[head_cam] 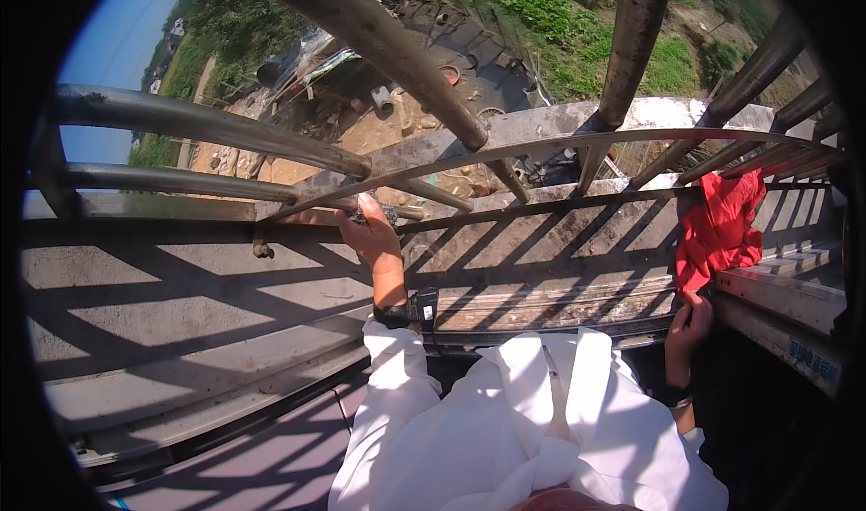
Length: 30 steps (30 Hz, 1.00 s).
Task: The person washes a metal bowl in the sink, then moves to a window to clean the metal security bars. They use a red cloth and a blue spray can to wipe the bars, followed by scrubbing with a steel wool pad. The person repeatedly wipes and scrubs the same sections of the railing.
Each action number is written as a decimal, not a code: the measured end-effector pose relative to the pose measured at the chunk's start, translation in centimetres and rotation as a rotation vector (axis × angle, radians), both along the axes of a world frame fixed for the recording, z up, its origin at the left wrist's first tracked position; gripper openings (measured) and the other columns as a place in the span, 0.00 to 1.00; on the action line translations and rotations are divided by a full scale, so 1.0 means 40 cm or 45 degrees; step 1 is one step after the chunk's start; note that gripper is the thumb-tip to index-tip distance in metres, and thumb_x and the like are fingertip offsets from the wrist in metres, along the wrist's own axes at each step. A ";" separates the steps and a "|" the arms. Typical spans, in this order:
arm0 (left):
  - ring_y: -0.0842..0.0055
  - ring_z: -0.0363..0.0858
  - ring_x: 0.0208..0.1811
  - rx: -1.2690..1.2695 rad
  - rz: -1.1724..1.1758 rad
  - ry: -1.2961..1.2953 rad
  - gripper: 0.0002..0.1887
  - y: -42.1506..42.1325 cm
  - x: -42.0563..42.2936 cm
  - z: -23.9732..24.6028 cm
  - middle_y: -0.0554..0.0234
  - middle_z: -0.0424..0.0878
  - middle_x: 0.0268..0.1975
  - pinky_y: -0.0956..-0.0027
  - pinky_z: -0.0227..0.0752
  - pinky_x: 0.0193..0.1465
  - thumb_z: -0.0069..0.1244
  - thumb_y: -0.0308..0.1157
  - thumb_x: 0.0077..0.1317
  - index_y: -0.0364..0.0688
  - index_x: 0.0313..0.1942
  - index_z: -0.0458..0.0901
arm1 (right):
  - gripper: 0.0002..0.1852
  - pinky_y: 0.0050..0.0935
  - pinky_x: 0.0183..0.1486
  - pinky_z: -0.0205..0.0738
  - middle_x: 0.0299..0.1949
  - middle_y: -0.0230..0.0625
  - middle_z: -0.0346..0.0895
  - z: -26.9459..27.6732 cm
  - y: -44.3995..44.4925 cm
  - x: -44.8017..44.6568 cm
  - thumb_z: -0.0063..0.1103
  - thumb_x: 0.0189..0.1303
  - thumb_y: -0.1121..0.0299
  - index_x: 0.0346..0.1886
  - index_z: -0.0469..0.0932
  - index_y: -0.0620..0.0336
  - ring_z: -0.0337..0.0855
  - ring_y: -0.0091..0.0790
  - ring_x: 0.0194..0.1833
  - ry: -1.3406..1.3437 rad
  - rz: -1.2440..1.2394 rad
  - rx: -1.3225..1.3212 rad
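Observation:
My left hand [373, 237] is at the lower rail of a metal window grille [541, 129], left of the middle of the view. Its fingers are closed around a dark grey scouring pad [387, 213], probably steel wool, which is partly hidden by the hand. On the right, my right hand [690, 325] is beside the end of the window frame [771, 298], its fingertips at the bottom end of a red cloth [724, 223]. That crumpled cloth reaches up to the grille bars. Whether the fingers pinch it or rest on the frame is unclear.
Below the grille runs a concrete sill [196, 288] striped with bar shadows. A dirty sliding-window track [555, 304] lies along its near side. Several round bars [419, 71] slant close in front of me. Beyond is a yard [379, 125] far below.

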<state>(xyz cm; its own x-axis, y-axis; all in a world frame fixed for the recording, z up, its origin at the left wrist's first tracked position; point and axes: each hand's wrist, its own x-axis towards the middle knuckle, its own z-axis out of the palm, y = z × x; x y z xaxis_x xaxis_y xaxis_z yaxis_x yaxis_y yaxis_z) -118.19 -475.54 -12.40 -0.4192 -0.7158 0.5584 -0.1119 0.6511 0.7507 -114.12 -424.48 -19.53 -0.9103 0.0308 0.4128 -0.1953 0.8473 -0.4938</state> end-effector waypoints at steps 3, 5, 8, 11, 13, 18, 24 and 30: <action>0.53 0.77 0.41 0.026 0.006 -0.480 0.17 0.028 0.013 -0.121 0.41 0.78 0.38 0.57 0.68 0.49 0.54 0.39 0.63 0.32 0.38 0.75 | 0.11 0.41 0.51 0.69 0.38 0.44 0.77 0.006 -0.001 -0.001 0.49 0.56 0.82 0.42 0.77 0.63 0.76 0.47 0.44 -0.007 0.020 0.013; 0.50 0.76 0.40 -0.025 -0.032 -0.483 0.15 0.024 0.020 -0.145 0.42 0.78 0.37 0.54 0.68 0.48 0.55 0.38 0.62 0.33 0.35 0.74 | 0.11 0.41 0.51 0.69 0.38 0.43 0.77 0.008 0.000 0.000 0.49 0.56 0.82 0.42 0.77 0.63 0.77 0.47 0.44 -0.026 0.031 0.005; 0.53 0.77 0.38 -0.178 -0.066 -0.375 0.15 0.020 0.020 -0.087 0.47 0.78 0.33 0.55 0.69 0.45 0.55 0.38 0.62 0.33 0.36 0.74 | 0.11 0.41 0.50 0.69 0.38 0.43 0.77 0.004 0.006 0.001 0.49 0.56 0.82 0.42 0.77 0.62 0.77 0.46 0.44 -0.034 0.059 0.002; 0.56 0.80 0.38 -0.143 0.112 -0.242 0.17 0.025 0.011 0.038 0.47 0.80 0.37 0.60 0.72 0.45 0.56 0.39 0.63 0.32 0.38 0.74 | 0.12 0.41 0.50 0.69 0.37 0.42 0.77 -0.007 0.009 -0.001 0.49 0.56 0.82 0.41 0.78 0.62 0.77 0.46 0.44 -0.011 0.060 0.027; 0.60 0.81 0.39 -0.116 0.122 0.009 0.19 0.021 0.007 0.120 0.48 0.82 0.40 0.63 0.73 0.45 0.56 0.40 0.64 0.31 0.42 0.75 | 0.12 0.41 0.50 0.69 0.36 0.42 0.78 -0.014 0.011 -0.003 0.49 0.56 0.82 0.41 0.78 0.62 0.77 0.46 0.44 0.021 0.041 0.053; 0.59 0.80 0.43 -0.229 0.183 0.096 0.23 0.012 -0.017 0.117 0.43 0.80 0.43 0.63 0.71 0.48 0.48 0.43 0.69 0.28 0.49 0.73 | 0.11 0.43 0.50 0.69 0.38 0.44 0.77 -0.013 0.007 -0.001 0.49 0.56 0.83 0.41 0.77 0.63 0.76 0.49 0.44 0.021 0.010 0.057; 0.47 0.74 0.48 -0.159 0.032 -0.608 0.17 0.037 0.014 -0.141 0.39 0.79 0.43 0.52 0.64 0.56 0.53 0.38 0.64 0.30 0.42 0.77 | 0.11 0.43 0.50 0.69 0.37 0.45 0.76 0.003 0.006 -0.002 0.47 0.58 0.82 0.42 0.76 0.63 0.76 0.50 0.44 -0.044 0.040 0.024; 0.49 0.77 0.42 -0.114 -0.030 -0.525 0.16 0.021 0.029 -0.121 0.43 0.80 0.37 0.53 0.68 0.49 0.55 0.38 0.63 0.32 0.40 0.77 | 0.11 0.44 0.50 0.68 0.37 0.44 0.77 0.009 0.007 -0.003 0.48 0.57 0.82 0.42 0.76 0.63 0.76 0.50 0.45 -0.038 0.059 0.073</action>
